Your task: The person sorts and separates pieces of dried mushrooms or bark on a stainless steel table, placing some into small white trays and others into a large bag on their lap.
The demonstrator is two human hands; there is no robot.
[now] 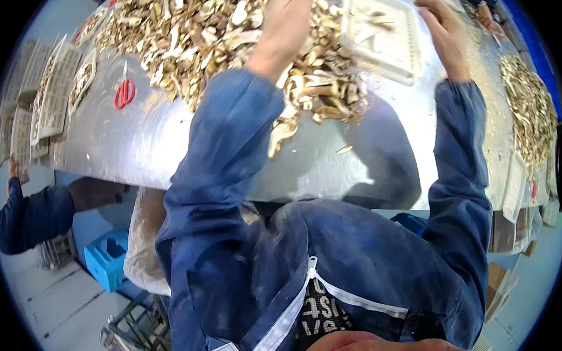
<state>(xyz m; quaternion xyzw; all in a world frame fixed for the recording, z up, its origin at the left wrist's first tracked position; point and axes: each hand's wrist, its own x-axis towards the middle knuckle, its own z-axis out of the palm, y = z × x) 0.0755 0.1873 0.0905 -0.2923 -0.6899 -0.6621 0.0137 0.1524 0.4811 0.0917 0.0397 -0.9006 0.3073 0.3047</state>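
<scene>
A large heap of dried mushroom slices covers the far middle of the metal table. My left hand reaches over the heap, its fingertips cut off by the top edge, so what they do is hidden. At the heap's right side lies a white plastic tray with a few slices in it. Beside the tray's right edge is my right hand, fingers bent and apart, with nothing seen in it; I cannot tell whether it touches the rim.
Red-handled scissors lie left of the heap. White slotted baskets line the left edge, where another person's sleeve shows. More slices and a white tray sit at right. A blue bin stands below left.
</scene>
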